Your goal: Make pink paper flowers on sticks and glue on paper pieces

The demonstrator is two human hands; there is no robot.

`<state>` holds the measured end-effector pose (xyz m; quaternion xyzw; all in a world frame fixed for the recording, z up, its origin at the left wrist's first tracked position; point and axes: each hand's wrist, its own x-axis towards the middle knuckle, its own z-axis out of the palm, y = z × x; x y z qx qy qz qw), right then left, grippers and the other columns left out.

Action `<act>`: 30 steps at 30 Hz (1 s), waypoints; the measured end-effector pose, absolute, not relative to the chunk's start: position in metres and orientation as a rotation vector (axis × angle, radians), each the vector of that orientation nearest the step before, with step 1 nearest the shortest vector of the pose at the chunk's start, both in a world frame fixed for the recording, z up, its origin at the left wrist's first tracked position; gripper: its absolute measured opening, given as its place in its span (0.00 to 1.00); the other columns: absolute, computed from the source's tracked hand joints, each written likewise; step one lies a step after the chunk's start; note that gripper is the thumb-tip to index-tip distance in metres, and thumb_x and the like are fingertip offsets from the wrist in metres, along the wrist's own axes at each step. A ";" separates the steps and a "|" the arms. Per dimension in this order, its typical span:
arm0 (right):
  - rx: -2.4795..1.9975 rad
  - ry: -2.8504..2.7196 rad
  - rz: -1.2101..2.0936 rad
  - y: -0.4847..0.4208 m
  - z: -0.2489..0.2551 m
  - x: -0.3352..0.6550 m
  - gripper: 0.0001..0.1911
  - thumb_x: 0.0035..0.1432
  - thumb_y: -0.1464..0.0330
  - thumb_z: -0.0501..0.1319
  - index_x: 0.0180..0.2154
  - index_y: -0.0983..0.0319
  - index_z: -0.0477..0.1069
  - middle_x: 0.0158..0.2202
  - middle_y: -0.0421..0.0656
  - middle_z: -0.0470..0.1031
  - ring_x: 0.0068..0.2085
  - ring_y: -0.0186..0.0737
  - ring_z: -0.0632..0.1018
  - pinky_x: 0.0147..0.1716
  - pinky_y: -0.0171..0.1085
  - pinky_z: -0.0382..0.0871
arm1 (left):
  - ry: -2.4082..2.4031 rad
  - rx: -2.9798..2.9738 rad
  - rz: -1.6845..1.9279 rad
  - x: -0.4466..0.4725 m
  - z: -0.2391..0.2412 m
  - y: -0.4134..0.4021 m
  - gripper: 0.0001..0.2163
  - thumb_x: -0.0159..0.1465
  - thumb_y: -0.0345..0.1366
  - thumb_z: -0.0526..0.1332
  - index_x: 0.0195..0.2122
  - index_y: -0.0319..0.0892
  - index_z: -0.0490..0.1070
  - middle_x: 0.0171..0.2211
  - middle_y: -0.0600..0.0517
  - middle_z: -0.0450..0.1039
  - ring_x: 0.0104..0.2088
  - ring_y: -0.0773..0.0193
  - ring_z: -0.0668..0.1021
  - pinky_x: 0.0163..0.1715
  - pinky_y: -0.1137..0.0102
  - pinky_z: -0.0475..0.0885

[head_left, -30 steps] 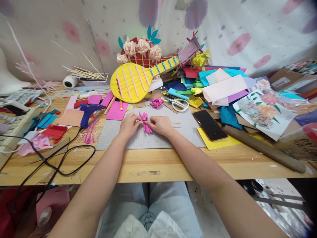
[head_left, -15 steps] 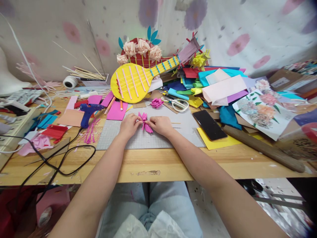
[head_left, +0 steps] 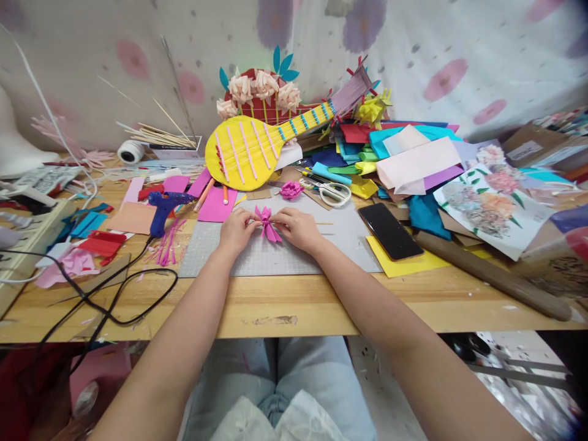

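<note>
I see both hands meeting over the grey cutting mat [head_left: 275, 257] that lies at the middle of the tabletop [head_left: 285, 303], a little back from its near edge. My left hand [head_left: 237, 231] and right hand [head_left: 299, 228] are close together, each pinching one side of a small pink paper flower [head_left: 266, 222]; the fingertips are clamped on its folded strips, left from the left side, right from the right. The flower sits between the two hands, just above the mat or resting on it; I cannot tell which.

Behind the hands, toward the far edge, a yellow paper guitar [head_left: 250, 150] leans with its neck running up to the right. A second small pink flower [head_left: 291, 190] lies just beyond the mat's far edge, and beside it a pair of scissors [head_left: 331, 191] with white handles. To the right of the mat a black phone [head_left: 390, 229] lies on a yellow sheet [head_left: 404, 262], touching it. Further right, a heap of coloured paper [head_left: 404, 153] fills the far right part of the tabletop, and a brown rolled tube [head_left: 496, 278] lies slanted near the right end.

On the left, a blue glue gun [head_left: 163, 207] stands near the mat's left corner, its black cable [head_left: 105, 300] looping toward the near left edge.
</note>
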<state>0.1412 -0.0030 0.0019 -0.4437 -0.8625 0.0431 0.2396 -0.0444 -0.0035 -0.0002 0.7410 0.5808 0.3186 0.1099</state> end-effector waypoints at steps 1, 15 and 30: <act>-1.212 -2.364 0.123 -0.003 0.002 0.141 0.14 0.60 0.66 0.51 0.45 0.56 0.71 0.43 0.43 0.72 0.44 0.37 0.70 0.38 0.34 0.61 | 1.700 2.180 0.943 -0.044 0.000 -0.004 0.07 0.57 0.38 0.59 0.30 0.42 0.73 0.28 0.52 0.66 0.31 0.65 0.69 0.32 0.70 0.62; -1.237 -2.378 0.172 -0.002 0.005 0.132 0.13 0.60 0.68 0.50 0.42 0.60 0.71 0.41 0.44 0.73 0.43 0.37 0.70 0.38 0.33 0.59 | 1.698 2.281 0.873 -0.040 0.003 -0.007 0.06 0.57 0.38 0.59 0.31 0.43 0.73 0.27 0.52 0.66 0.33 0.63 0.70 0.33 0.69 0.63; -1.295 -2.351 0.199 -0.002 0.002 0.132 0.12 0.60 0.70 0.51 0.40 0.62 0.71 0.39 0.45 0.72 0.43 0.38 0.70 0.41 0.34 0.60 | 1.640 2.305 0.983 -0.040 0.000 -0.006 0.06 0.57 0.38 0.60 0.32 0.43 0.73 0.29 0.52 0.66 0.33 0.65 0.70 0.34 0.70 0.64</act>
